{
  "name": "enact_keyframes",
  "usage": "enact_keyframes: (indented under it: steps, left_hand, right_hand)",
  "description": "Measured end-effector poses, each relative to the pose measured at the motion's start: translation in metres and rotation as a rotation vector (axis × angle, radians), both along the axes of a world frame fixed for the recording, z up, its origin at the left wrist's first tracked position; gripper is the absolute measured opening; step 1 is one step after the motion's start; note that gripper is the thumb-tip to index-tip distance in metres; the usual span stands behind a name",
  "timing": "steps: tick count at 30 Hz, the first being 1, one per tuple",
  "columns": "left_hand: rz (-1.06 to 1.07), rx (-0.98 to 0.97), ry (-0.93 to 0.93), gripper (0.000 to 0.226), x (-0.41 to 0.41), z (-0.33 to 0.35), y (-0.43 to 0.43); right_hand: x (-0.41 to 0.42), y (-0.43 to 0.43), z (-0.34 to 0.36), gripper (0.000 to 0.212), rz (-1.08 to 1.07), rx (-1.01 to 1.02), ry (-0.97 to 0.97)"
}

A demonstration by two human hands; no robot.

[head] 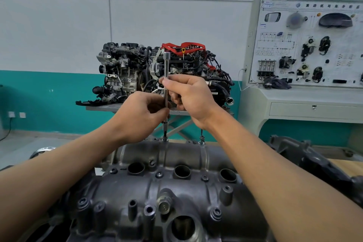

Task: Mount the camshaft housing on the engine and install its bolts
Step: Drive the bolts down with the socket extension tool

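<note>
Gray camshaft housing sits below both hands.
Left hand and right hand pinch an upright bar standing on a far-edge bolt.

The grey cast-metal camshaft housing lies nearest, across the foreground. At its far edge a long steel extension bar stands upright, with the left hand gripping it low and the right hand gripping it higher. A dark bolt stands just right of the bar. Behind, two bare engines sit side by side, and a white training board stands to their right.
</note>
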State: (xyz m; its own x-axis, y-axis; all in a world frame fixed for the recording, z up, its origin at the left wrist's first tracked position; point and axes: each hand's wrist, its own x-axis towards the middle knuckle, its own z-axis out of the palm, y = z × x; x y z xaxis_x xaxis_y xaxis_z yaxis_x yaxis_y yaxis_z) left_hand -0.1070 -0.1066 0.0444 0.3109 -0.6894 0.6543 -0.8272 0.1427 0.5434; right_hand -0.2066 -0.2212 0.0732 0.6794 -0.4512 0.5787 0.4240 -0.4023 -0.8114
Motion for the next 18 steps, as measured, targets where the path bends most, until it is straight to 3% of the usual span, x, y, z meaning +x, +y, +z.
enact_keyframes:
  steps: [5,9,13,18]
  left_hand:
    - [0.001,-0.005,0.058,0.005,0.0011,0.0013,-0.0012]
    - [0.059,-0.051,0.083,0.016,0.003,0.0026,-0.0012]
    - [0.036,-0.033,0.027,0.003,0.0025,0.001,-0.0006]
    - [-0.036,-0.005,0.005,0.021,-0.001,0.0002,0.0008]
  right_hand:
    - [0.0015,-0.0008,-0.0011,0.008,-0.053,-0.013,-0.05]
    - [0.0034,-0.0015,-0.0025,0.014,-0.088,-0.01,-0.068]
    - [0.001,-0.0015,-0.0009,0.012,-0.036,0.002,-0.056]
    - [-0.0002,-0.0009,0.0006,0.015,0.005,-0.023,0.015]
